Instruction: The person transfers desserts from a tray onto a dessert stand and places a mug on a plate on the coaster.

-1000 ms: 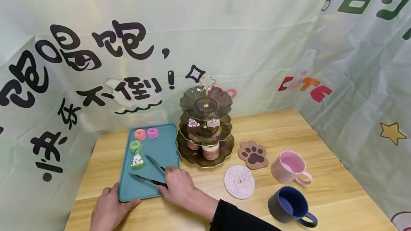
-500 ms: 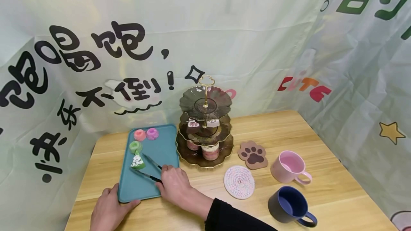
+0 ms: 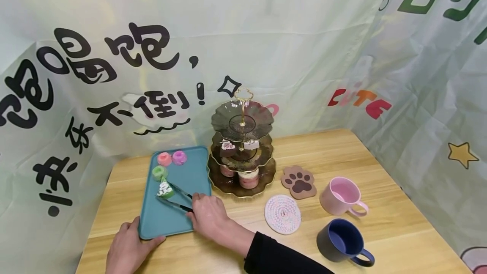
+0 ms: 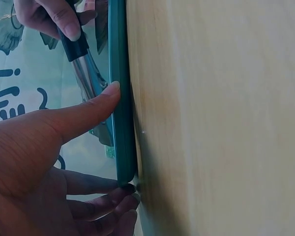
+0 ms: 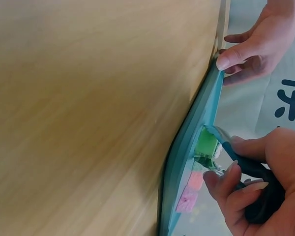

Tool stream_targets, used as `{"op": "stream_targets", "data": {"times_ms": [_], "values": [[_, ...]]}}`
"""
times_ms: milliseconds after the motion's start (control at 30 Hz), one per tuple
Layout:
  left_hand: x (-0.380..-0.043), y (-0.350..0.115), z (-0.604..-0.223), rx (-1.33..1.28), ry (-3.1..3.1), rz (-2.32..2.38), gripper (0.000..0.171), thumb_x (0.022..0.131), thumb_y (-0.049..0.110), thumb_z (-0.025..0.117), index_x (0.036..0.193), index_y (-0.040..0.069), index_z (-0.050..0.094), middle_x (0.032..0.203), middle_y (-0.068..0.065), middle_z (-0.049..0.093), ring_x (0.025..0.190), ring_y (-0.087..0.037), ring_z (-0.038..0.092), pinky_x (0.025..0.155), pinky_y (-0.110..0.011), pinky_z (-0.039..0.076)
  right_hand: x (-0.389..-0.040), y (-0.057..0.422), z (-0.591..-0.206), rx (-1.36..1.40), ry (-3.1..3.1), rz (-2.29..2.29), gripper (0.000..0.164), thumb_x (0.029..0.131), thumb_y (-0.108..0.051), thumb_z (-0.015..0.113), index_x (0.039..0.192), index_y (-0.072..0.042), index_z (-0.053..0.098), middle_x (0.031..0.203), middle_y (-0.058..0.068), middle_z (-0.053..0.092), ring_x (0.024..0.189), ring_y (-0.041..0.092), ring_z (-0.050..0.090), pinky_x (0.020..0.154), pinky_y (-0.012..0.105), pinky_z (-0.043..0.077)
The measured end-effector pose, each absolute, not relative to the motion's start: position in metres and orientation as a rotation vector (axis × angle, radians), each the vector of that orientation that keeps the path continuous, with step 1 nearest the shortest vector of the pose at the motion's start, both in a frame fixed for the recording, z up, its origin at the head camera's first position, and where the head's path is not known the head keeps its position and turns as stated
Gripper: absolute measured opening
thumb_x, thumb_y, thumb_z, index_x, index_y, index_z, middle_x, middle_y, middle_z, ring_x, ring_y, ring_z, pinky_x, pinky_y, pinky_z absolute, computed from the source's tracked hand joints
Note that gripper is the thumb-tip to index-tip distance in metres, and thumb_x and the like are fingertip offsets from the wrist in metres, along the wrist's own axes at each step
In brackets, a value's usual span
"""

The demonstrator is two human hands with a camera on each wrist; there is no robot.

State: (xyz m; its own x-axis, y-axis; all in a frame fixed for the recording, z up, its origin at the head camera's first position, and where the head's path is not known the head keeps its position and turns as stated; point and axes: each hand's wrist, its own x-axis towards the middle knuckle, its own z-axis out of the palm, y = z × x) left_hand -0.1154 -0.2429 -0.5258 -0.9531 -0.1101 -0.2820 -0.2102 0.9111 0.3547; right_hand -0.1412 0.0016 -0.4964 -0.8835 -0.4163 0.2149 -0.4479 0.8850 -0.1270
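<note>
My right hand [image 3: 210,215] grips black-handled metal tongs [image 3: 176,204] over the blue-green tray [image 3: 175,225]. The tong arms stand on either side of a green cake slice [image 3: 165,190] with white topping; in the right wrist view one tip lies close against the slice [image 5: 205,142]. Whether both tips touch it I cannot tell. My left hand [image 3: 127,246] holds the tray's near left corner, thumb on the front rim and fingers along the side, as the left wrist view shows. Behind the slice sit a green ring-shaped sweet [image 3: 160,173], a coral one [image 3: 164,159] and a purple one [image 3: 179,157].
A three-tier stand [image 3: 242,121] with small cakes rises just right of the tray. Farther right lie a paw-shaped coaster [image 3: 299,182] and a round woven coaster [image 3: 283,214], then a pink mug [image 3: 340,198] and a dark blue mug [image 3: 338,242]. Printed cloth hangs behind.
The tongs have moved left and slightly forward, and their arms now flank the cake slice, which has shifted slightly right relative to the tray. The left hand keeps its place on the tray corner.
</note>
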Motion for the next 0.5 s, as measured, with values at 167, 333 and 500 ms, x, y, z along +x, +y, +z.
{"op": "stream_targets", "data": {"times_ms": [167, 333, 500], "values": [[-0.116, -0.243, -0.525, -0.243, 2.812, 0.561, 0.127, 0.071, 0.077, 0.084, 0.144, -0.019, 0.045, 0.108, -0.032, 0.057, 0.097, -0.043, 0.063, 0.086, -0.061, 0.054, -0.139, 0.008, -0.494, 0.674, -2.879, 0.285, 0.039, 0.095, -0.043, 0.08, 0.1, -0.006, 0.068, 0.078, 0.0, 0.064, 0.064, 0.021, 0.068, 0.05, 0.03, 0.053], [-0.117, -0.241, -0.524, -0.255, 2.808, 0.557, 0.125, 0.073, 0.074, 0.085, 0.145, -0.019, 0.044, 0.11, -0.033, 0.057, 0.099, -0.043, 0.062, 0.087, -0.061, 0.054, -0.135, 0.018, -0.49, 0.66, -2.881, 0.319, 0.038, 0.095, -0.043, 0.08, 0.098, -0.008, 0.067, 0.079, 0.0, 0.065, 0.065, 0.023, 0.069, 0.05, 0.032, 0.053], [-0.116, -0.241, -0.523, -0.251, 2.812, 0.554, 0.126, 0.072, 0.075, 0.085, 0.144, -0.02, 0.044, 0.111, -0.034, 0.056, 0.098, -0.044, 0.062, 0.087, -0.061, 0.054, -0.129, 0.03, -0.481, 0.663, -2.86, 0.32, 0.036, 0.094, -0.041, 0.082, 0.098, -0.009, 0.067, 0.082, 0.001, 0.067, 0.067, 0.023, 0.07, 0.051, 0.033, 0.054]]}}
